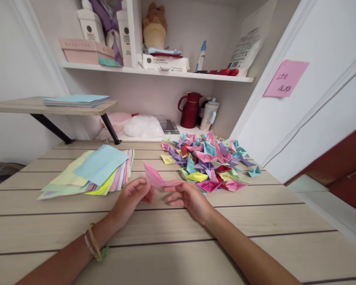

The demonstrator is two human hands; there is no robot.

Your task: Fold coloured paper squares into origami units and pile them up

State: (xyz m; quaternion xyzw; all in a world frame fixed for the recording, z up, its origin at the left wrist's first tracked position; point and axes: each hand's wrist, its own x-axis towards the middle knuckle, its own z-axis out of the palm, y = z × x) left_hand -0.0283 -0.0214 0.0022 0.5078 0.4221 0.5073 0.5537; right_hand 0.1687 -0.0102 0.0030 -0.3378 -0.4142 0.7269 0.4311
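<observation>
Between my two hands is a partly folded sheet of pink paper (153, 175), held just above the tabletop. Its left part stands up in a point, and a narrow flat strip runs to the right. My left hand (135, 194) pinches the left part between thumb and fingers. The right end of the strip is in my right hand (190, 198), gripped by its fingers. Just beyond my right hand lies a heap of folded paper boats (206, 158) in pink, blue, purple, yellow and red. Left of my left hand is a spread stack of coloured paper sheets (102, 164).
A raised wooden shelf (17, 103) on black legs carries more paper sheets (77, 99) at the left. Behind the boats stand a red jug (190, 111) and a pale bottle (209, 114). A pink note (287, 78) sticks to the right wall.
</observation>
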